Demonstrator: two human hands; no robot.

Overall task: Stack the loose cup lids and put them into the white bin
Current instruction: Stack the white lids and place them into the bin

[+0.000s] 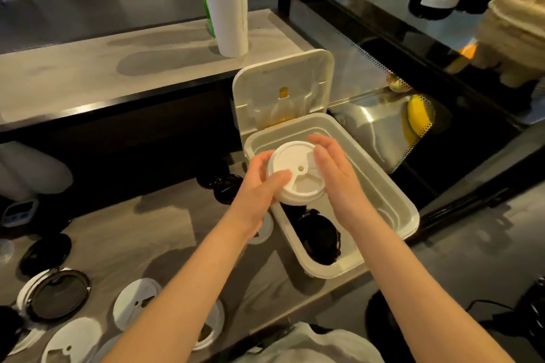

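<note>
A stack of white cup lids (298, 172) is held over the open white bin (392, 186). My left hand (261, 183) grips the stack's left side, thumb on top. Against the stack's right edge rests my right hand (330, 168), fingers straight. Black lids (320, 237) lie inside the bin's near end. Loose white lids (136, 302) and black lids (46, 253) are scattered on the counter at the lower left, one clear dark lid (57, 293) among them. The bin's hinged cover (283, 88) stands upright behind it.
A paper towel roll (228, 3) stands on the raised ledge behind the bin. A glass display case (413, 47) runs along the right. More black lids (225, 187) sit left of the bin. A small digital timer (19, 211) is at far left.
</note>
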